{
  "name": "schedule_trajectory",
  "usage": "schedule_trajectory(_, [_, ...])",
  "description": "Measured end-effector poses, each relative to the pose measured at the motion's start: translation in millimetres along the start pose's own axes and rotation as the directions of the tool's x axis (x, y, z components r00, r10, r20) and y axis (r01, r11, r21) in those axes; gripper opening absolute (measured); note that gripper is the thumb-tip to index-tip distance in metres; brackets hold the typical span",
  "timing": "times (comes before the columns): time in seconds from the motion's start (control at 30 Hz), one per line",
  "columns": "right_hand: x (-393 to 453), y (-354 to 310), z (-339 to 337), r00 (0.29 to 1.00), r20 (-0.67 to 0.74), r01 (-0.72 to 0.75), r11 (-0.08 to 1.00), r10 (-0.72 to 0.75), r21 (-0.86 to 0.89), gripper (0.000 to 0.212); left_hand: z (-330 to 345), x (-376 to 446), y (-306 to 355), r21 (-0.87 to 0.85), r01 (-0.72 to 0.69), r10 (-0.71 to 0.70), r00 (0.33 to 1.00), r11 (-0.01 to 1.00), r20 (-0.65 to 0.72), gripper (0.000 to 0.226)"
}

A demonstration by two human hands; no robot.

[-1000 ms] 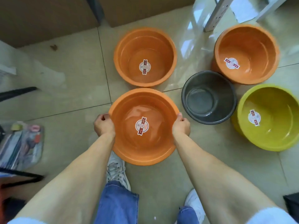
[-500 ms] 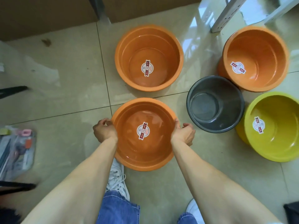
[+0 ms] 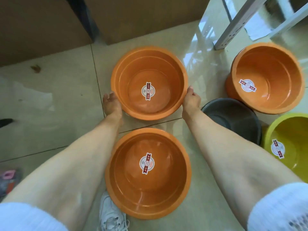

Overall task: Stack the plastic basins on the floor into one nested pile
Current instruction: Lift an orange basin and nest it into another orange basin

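The far orange basin point(image 3: 131, 77) stands on the floor tiles with a round sticker inside. My left hand point(image 3: 110, 102) lies against its left side, palm turned toward it and fingers apart. My right hand point(image 3: 190, 99) is on its right rim, thumb up along the edge and fingers curled. A second orange basin point(image 3: 126, 184) sits on the floor between my forearms, with neither hand on it. To the right are a third orange basin point(image 3: 273, 67), a dark grey basin point(image 3: 233, 117) partly behind my right arm, and a yellow-green basin point(image 3: 293, 130).
Brown cardboard boxes point(image 3: 41, 27) stand along the back. White metal frame legs point(image 3: 233, 29) come down at the upper right. A white shoe point(image 3: 110, 215) is under the near basin's edge. A packet of small items point(image 3: 8, 179) lies at the left edge.
Both hands have let go of the near orange basin, which now rests on the floor, and have reached forward to the sides of the far orange basin. The view has tilted forward.
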State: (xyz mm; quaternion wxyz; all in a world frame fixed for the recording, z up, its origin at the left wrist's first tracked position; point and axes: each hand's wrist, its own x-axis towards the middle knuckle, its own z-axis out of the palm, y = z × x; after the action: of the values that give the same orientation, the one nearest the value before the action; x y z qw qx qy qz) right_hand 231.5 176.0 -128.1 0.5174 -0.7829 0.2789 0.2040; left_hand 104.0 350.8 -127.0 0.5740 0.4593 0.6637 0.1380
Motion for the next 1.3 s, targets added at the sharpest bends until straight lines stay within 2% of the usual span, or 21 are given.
schedule_trajectory(0.3, [41.6,-9.1,23.8,1.0,0.029,-0.008,0.998,0.006,0.063,0.034,31.5,33.4,12.7,-0.149,0.06,-0.065,0.998,0.987,-0.028,0.027])
schedule_trajectory(0.43, [37.5,-5.1,19.4,0.999,-0.005,-0.044,0.996,0.044,0.075,0.034,30.8,28.5,9.6,-0.137,0.044,-0.053,0.997,0.99,-0.063,0.027])
schedule_trajectory(0.63, [8.8,-21.9,1.0,0.995,-0.093,-0.01,0.994,0.02,0.109,0.042,16.4,3.4,31.2,-0.155,-0.049,0.033,0.994,0.987,-0.109,0.035])
schedule_trajectory(0.87, [-59.4,-54.2,-47.5,0.99,-0.138,0.021,0.984,0.004,0.176,0.044,-30.8,-62.3,52.9,-0.103,-0.106,0.087,0.981,0.989,-0.171,0.044])
schedule_trajectory(0.97, [-87.7,-56.6,-69.3,0.99,-0.142,-0.001,0.989,0.022,0.145,0.043,-57.6,-91.8,51.2,-0.079,-0.1,0.082,0.976,0.992,-0.202,0.045])
schedule_trajectory(1.13, [-131.2,-34.0,-99.2,0.991,-0.118,-0.049,0.994,0.06,0.096,0.037,-96.7,-133.1,37.7,0.036,-0.066,0.073,0.95,0.997,-0.302,0.039])
schedule_trajectory(1.3, [-164.5,3.7,-121.4,0.979,-0.169,-0.11,0.994,0.113,0.028,0.037,-134.3,-159.2,4.1,0.158,0.028,0.03,0.934,0.987,-0.356,0.038])
